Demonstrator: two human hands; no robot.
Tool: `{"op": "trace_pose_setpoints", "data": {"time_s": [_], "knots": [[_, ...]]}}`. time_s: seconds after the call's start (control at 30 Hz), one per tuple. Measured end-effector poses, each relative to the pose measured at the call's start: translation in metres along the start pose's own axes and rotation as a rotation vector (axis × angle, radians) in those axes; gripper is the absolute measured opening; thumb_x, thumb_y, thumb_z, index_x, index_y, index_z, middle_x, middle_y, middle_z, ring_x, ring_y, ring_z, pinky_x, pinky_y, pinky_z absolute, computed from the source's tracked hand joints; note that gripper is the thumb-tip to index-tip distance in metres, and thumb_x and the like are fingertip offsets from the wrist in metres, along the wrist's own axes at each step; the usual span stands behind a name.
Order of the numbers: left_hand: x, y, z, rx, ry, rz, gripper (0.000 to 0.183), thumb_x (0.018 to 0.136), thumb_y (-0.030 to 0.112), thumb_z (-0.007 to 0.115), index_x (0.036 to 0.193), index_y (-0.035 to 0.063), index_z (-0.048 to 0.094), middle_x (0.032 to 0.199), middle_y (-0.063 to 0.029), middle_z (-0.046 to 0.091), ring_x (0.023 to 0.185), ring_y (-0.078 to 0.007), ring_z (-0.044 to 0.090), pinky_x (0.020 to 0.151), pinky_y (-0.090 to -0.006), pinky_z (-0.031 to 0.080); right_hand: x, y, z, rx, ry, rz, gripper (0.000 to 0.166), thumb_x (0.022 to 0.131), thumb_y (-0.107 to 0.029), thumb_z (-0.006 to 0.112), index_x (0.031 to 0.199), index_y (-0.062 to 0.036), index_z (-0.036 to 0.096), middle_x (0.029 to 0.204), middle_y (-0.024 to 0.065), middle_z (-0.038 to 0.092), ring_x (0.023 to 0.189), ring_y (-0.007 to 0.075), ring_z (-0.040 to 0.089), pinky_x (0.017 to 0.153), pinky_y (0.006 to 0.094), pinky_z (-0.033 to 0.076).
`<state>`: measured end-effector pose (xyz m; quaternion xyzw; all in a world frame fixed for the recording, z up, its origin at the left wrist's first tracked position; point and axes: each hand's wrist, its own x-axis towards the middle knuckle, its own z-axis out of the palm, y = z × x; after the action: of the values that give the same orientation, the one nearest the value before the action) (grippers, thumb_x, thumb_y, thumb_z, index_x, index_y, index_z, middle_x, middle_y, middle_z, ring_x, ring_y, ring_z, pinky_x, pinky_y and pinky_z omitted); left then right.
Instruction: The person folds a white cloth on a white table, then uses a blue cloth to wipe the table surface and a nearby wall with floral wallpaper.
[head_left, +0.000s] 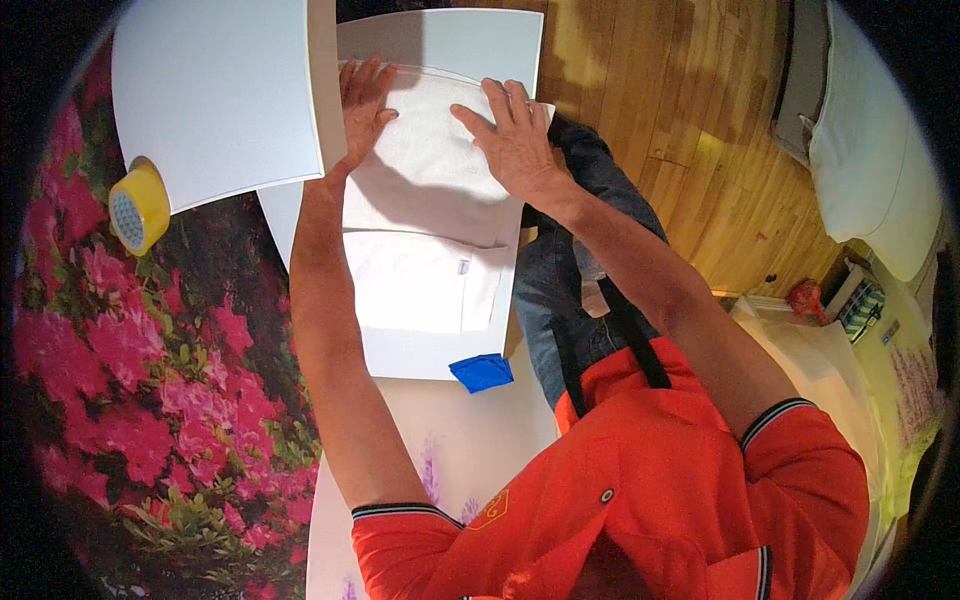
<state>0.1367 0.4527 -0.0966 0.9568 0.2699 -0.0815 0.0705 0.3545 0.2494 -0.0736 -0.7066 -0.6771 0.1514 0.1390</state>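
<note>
A white folded cloth (427, 176), seemingly a towel, lies on a white board-like surface (480, 45) before me. A crosswise fold or edge runs over its middle, and a small tag shows on the nearer part. My left hand (366, 109) rests on its far left part, fingers spread, beside the edge of a raised white panel. My right hand (517, 142) lies palm down at the far right corner, its fingertips on the cloth's edge. Neither hand shows a clear grip. Close to the surface's near right corner is a blue folded cloth (481, 373).
The raised white panel (217, 90) overhangs at upper left, with a yellow roll of tape (139, 206) at its corner. Pink-flower printed fabric (142, 390) covers the left. Right of my legs are a wooden floor (667, 97), a white cushion-like item (870, 150) and a red object (806, 298).
</note>
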Motion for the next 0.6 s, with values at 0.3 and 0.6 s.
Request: {"op": "trace_pose_setpoints", "data": {"time_s": [0.3,0.6], "knots": [[0.002,0.025,-0.023,0.196,-0.318,-0.133,0.070,0.100,0.047,0.064,0.160,0.0238,0.038,0.150,-0.0099,0.051,0.151,-0.0266,0.037,0.126,-0.0646,0.016,-0.006,-0.008,0.011,0.018,-0.090,0.102,0.057,0.091,-0.002,0.060,0.144,-0.0213,0.065,0.139,0.0246,0.048,0.124,0.0377,0.046,0.101,0.0509,0.038],[-0.031,0.026,0.005,0.016,0.042,-0.053,0.049,0.101,0.034,0.065,0.145,0.0170,0.051,0.161,-0.0080,0.042,0.148,-0.0295,0.043,0.120,-0.0628,0.036,-0.018,-0.013,0.016,0.052,-0.041,0.021,0.064,0.088,0.005,0.061,0.147,-0.0190,0.062,0.121,0.0203,0.055,0.112,0.0351,0.052,0.103,0.0520,0.042]]}}
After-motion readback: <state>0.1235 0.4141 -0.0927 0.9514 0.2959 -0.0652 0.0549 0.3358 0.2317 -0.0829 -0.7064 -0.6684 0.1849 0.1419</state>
